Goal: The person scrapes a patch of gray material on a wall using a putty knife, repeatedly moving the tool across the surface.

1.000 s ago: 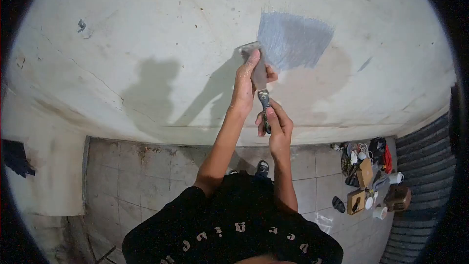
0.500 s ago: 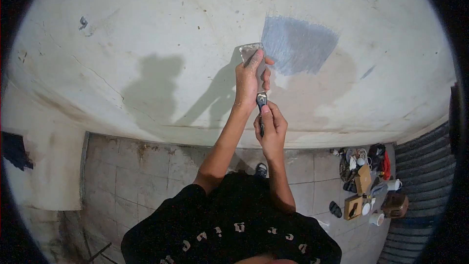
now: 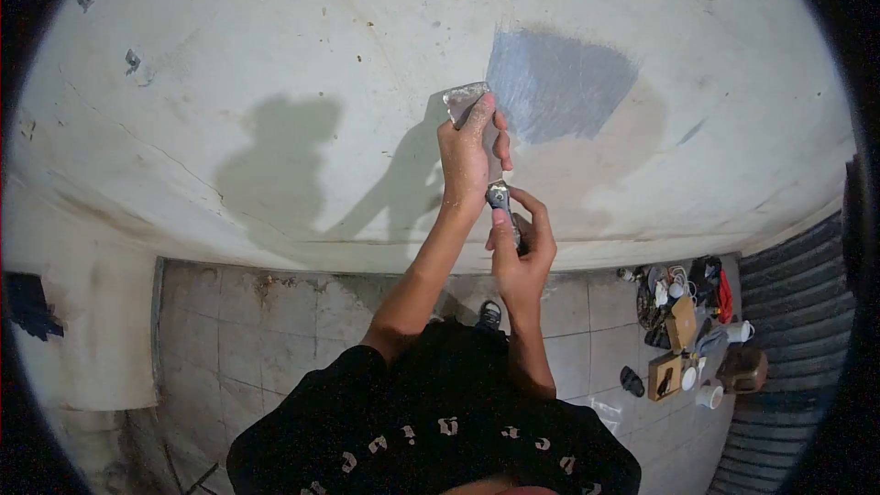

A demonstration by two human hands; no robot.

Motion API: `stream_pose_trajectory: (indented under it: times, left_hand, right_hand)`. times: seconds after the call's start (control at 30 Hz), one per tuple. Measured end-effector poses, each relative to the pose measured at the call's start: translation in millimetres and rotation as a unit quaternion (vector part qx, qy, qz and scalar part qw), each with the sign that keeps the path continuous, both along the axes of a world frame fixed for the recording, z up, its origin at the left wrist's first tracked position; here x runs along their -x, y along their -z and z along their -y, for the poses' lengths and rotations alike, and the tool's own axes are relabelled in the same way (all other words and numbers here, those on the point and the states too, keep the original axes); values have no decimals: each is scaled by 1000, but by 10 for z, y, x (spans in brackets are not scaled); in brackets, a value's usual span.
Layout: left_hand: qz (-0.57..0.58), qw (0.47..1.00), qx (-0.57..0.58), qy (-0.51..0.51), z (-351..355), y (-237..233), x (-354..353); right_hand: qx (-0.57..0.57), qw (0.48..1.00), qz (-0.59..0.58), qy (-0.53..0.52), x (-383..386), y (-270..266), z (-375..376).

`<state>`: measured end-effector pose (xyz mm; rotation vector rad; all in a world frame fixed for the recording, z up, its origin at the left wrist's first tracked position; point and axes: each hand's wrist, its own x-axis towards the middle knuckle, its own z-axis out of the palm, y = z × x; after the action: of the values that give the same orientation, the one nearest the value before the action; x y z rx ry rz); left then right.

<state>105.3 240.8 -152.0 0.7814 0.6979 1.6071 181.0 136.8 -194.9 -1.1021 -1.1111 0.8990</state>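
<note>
My left hand (image 3: pixel 472 151) is wrapped round the blade of a putty knife (image 3: pixel 466 103), with my thumb along the metal and fingers on the far side. The wide blade edge points up, beside a grey-blue patch (image 3: pixel 561 87) on the pale wall (image 3: pixel 394 55). My right hand (image 3: pixel 524 243) grips the dark handle (image 3: pixel 500 197) of the same tool, thumb on top. White dust shows on my left thumb and wrist.
Below the wall lies a tiled floor (image 3: pixel 357 312). Boxes (image 3: pixel 665 376), white cups (image 3: pixel 709 394), a dark sandal (image 3: pixel 632 381) and a brown container (image 3: pixel 742 370) stand at the right, beside a ribbed shutter (image 3: pixel 788 330). A dark patch (image 3: pixel 32 304) marks the left wall.
The putty knife has tilted slightly, its handle end shifting right and a little down with my right hand. My left hand keeps its hold. The view has shifted slightly.
</note>
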Motion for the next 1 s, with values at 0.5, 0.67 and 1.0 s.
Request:
stream_pose_trajectory:
  times: [0.5,0.67,1.0]
  left_hand:
    - [-5,999,21,-33,65,-19,-93]
    - [17,999,23,-26,38,-52,-95]
    - [-8,998,-7,-60,23,-183,-107]
  right_hand:
    - [-61,994,47,71,2,-72,-28]
    - [-42,996,39,71,-14,-151,18]
    - [-61,995,35,70,-2,-100,-106]
